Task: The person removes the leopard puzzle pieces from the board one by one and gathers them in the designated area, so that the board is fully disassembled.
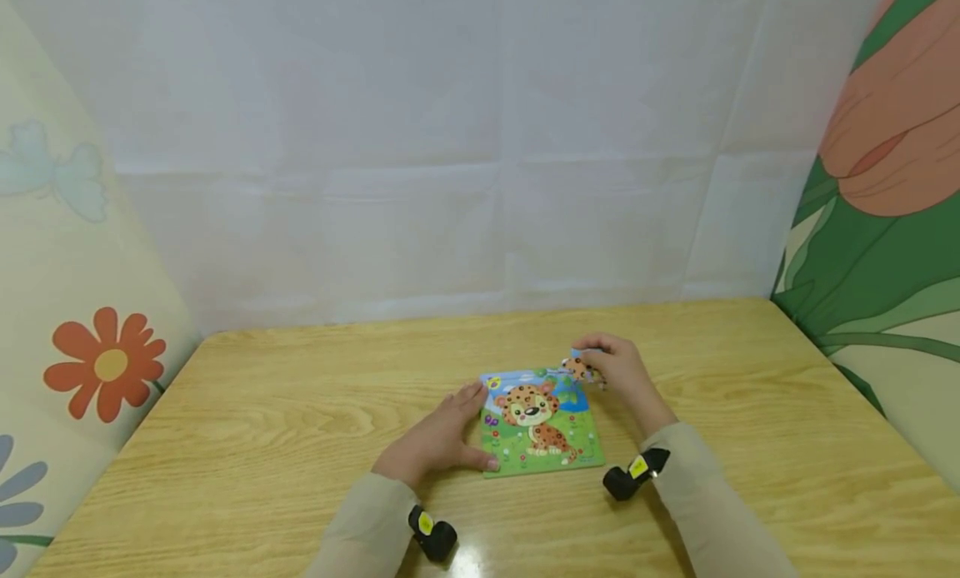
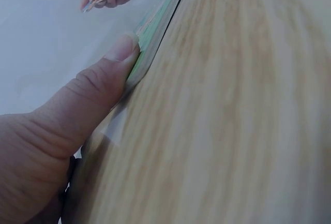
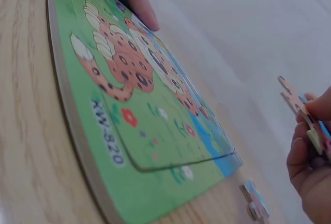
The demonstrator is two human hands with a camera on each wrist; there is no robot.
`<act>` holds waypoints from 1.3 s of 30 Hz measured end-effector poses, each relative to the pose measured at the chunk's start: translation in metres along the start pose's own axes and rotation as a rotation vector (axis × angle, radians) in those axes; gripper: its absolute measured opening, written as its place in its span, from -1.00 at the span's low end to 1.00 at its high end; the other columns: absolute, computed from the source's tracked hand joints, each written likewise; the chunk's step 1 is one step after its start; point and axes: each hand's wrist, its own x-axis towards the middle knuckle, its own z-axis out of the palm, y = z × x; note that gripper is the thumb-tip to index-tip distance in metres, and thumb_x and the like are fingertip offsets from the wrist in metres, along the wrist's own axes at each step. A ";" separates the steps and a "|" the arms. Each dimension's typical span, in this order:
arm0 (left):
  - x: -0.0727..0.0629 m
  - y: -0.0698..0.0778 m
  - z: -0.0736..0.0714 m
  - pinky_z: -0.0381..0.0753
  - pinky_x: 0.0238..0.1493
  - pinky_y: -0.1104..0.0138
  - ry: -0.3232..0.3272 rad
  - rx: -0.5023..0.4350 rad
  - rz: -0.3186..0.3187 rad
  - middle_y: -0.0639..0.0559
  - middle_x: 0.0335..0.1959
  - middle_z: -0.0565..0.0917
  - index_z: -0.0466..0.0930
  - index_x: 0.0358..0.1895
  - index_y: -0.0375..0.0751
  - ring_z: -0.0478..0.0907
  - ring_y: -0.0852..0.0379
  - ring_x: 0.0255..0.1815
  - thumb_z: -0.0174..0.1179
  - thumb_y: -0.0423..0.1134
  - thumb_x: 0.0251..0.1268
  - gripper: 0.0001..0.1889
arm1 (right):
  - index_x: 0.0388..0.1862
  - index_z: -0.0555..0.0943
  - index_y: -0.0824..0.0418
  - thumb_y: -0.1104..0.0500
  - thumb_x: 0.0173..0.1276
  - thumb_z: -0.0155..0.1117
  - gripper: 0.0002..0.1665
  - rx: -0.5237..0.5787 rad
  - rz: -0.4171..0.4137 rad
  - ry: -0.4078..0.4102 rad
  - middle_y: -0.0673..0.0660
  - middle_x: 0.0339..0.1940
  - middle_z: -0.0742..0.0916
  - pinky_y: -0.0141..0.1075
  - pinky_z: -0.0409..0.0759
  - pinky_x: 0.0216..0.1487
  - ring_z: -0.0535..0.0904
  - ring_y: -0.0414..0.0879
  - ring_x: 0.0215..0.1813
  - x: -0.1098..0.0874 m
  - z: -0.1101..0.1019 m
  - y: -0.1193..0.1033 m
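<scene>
A square puzzle board [image 1: 577,457] with a spotted leopard cub [image 1: 531,407] on green grass lies flat on the table. My left hand [image 1: 442,432] spans its left side, fingers at the far corner and thumb [image 2: 111,63] pressing on the near corner's edge. Just beyond the board's far right corner, my right hand [image 1: 618,370] pinches orange, black-spotted puzzle pieces [image 3: 297,102] between thumb and fingers. Part of them is hidden in the hand. A small loose puzzle piece [image 3: 253,200] lies on the table by the board's right edge.
The wooden table [image 1: 300,411] extends around the board. Behind it hangs a white cloth [image 1: 375,186]. Panels with painted flowers [image 1: 110,364] stand at the left and right. A small black camera [image 1: 630,478] sits on each sleeve.
</scene>
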 end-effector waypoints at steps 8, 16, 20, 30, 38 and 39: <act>-0.001 0.002 -0.001 -0.15 0.46 0.04 0.004 -0.008 -0.007 -0.11 0.49 -0.07 0.00 0.43 -0.30 -0.16 -0.12 0.49 0.44 0.07 -0.22 0.12 | -0.11 0.58 0.44 0.31 0.27 0.10 -0.73 0.075 0.002 0.020 0.06 -0.39 0.66 -0.35 0.56 -0.43 0.48 -0.21 -0.49 0.001 -0.013 0.007; -0.002 0.003 -0.002 -0.16 0.46 0.02 0.002 -0.020 -0.005 -0.12 0.49 -0.07 0.00 0.43 -0.30 -0.16 -0.13 0.49 0.44 0.07 -0.21 0.12 | -0.08 0.59 0.42 0.27 0.29 0.11 -0.70 -0.032 -0.024 0.069 0.24 -0.12 0.68 -0.39 0.49 -0.14 0.49 -0.26 -0.25 0.003 -0.026 0.017; -0.002 0.003 -0.002 -0.16 0.46 0.02 0.002 -0.018 -0.002 -0.12 0.49 -0.07 0.00 0.43 -0.30 -0.17 -0.13 0.49 0.44 0.07 -0.20 0.11 | -0.01 0.55 0.46 0.31 0.25 0.13 -0.65 -0.001 0.004 0.082 0.09 -0.27 0.68 -0.44 0.51 -0.21 0.49 -0.28 -0.31 0.004 -0.032 0.023; -0.002 0.002 -0.001 -0.16 0.46 0.01 0.004 -0.016 0.004 -0.14 0.49 -0.07 0.00 0.42 -0.32 -0.17 -0.14 0.49 0.43 0.07 -0.21 0.12 | 0.02 0.46 0.54 0.34 0.23 0.16 -0.60 0.176 0.084 0.130 -0.11 -0.47 0.59 -0.50 0.54 -0.42 0.47 -0.30 -0.49 0.006 -0.045 0.041; -0.002 0.003 -0.001 -0.15 0.45 0.00 0.004 -0.018 0.005 -0.13 0.49 -0.07 -0.01 0.43 -0.31 -0.17 -0.16 0.49 0.43 0.09 -0.22 0.14 | 0.03 0.50 0.45 0.28 0.30 0.14 -0.64 -0.007 0.094 0.111 -0.04 -0.40 0.59 -0.44 0.53 -0.41 0.49 -0.25 -0.41 0.008 -0.056 0.042; -0.002 0.002 -0.001 -0.15 0.45 0.00 0.004 -0.017 0.006 -0.13 0.49 -0.07 -0.01 0.43 -0.31 -0.17 -0.16 0.49 0.43 0.09 -0.22 0.13 | 0.04 0.49 0.44 0.28 0.30 0.14 -0.64 -0.011 0.103 0.108 -0.02 -0.40 0.58 -0.44 0.52 -0.43 0.49 -0.25 -0.42 0.008 -0.057 0.042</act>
